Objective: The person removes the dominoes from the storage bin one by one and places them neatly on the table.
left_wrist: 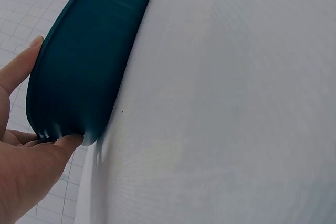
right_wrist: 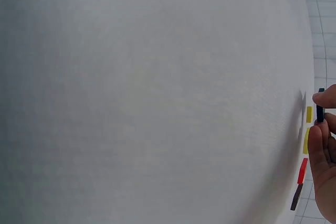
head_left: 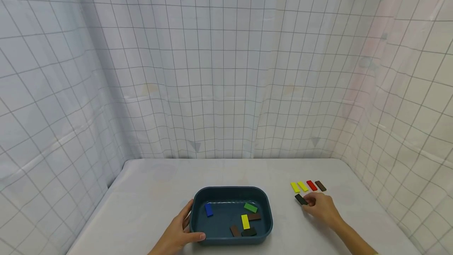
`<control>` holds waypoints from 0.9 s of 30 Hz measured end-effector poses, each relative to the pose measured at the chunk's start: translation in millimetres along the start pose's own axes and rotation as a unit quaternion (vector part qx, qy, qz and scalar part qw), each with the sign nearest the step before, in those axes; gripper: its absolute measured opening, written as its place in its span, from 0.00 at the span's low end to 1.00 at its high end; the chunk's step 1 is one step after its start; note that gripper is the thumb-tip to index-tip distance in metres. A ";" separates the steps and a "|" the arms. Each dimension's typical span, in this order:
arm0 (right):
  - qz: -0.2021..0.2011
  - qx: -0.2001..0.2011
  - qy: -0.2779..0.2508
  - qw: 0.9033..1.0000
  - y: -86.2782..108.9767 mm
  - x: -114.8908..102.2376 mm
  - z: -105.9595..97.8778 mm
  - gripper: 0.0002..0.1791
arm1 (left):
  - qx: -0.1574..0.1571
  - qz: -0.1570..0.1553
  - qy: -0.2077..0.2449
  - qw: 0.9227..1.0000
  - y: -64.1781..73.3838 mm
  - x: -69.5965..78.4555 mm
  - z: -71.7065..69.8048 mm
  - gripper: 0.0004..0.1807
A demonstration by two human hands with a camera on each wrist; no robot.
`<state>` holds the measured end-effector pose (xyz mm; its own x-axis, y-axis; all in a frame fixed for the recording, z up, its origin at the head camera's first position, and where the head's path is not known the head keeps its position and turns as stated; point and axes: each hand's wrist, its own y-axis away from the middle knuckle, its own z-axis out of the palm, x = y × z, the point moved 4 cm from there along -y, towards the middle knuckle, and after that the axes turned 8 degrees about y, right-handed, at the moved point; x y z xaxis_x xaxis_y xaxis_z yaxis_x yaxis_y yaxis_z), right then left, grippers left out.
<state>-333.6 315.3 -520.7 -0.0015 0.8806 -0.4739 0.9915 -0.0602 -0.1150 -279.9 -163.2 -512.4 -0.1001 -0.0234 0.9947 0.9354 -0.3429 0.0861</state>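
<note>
A dark teal basin (head_left: pixel 226 241) stands at the front middle of the table. My left hand (head_left: pixel 177 229) grips its left end, thumb over the near rim and fingers along the outer wall; the left wrist view shows this hand (left_wrist: pixel 31 166) at the wall too. My right hand (head_left: pixel 323 208) pinches a black block (head_left: pixel 301 199) by one end, over the table right of the basin. Beyond that hand lie two yellow blocks (head_left: pixel 295 187), a red block (head_left: pixel 312 185) and a brown block (head_left: pixel 320 185) in a row.
Inside the basin lie a blue block (head_left: pixel 209 209), a green block (head_left: pixel 251 207), a yellow block (head_left: pixel 245 222), two brown blocks (head_left: pixel 254 217) and black material (head_left: pixel 249 232). White grid-patterned curtains (head_left: pixel 226 70) enclose the white table (head_left: pixel 148 192) at the back and sides.
</note>
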 end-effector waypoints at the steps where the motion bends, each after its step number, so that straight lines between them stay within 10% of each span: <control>1: 0.005 -0.001 0.001 1.000 -0.2 1.0 1.3 0.13 | 0.002 -0.001 -0.004 1.000 0.1 -0.1 -0.2 0.60; 27: 0.041 -0.009 -0.004 0.999 4.0 2.1 5.3 0.18 | -0.008 -0.003 0.006 1.000 -0.1 0.6 -1.3 0.60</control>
<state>-330.3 314.5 -526.7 0.0796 0.8691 -0.4882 0.9905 -0.1240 -0.0592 -280.5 -164.4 -511.8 -0.1094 -0.0325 0.9935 0.9295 -0.3575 0.0906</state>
